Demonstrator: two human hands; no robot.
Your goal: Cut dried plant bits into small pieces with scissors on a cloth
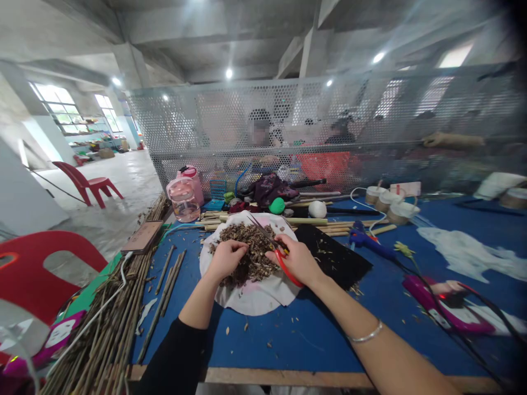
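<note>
My right hand (294, 258) grips a pair of scissors (285, 267) with red handles, its dark blades pointing up and to the left. Beneath both hands a pile of dry brown plant bits (251, 241) lies on a round white cloth (259, 306). Over the left part of the pile is my left hand (228, 258), its thumb and fingers pinched together. Whatever may be between those fingertips is too small to make out. A black sheet (335, 255) with scattered scraps lies to the right of the cloth.
Long thin sticks (107, 323) line the left table edge, with a phone (142, 237) on top. A blue glue gun (370, 241) and a purple power strip (447, 307) with cables lie right. Behind stand a pink jug (184, 200), yarn balls (317, 209) and a perforated metal screen (214, 120).
</note>
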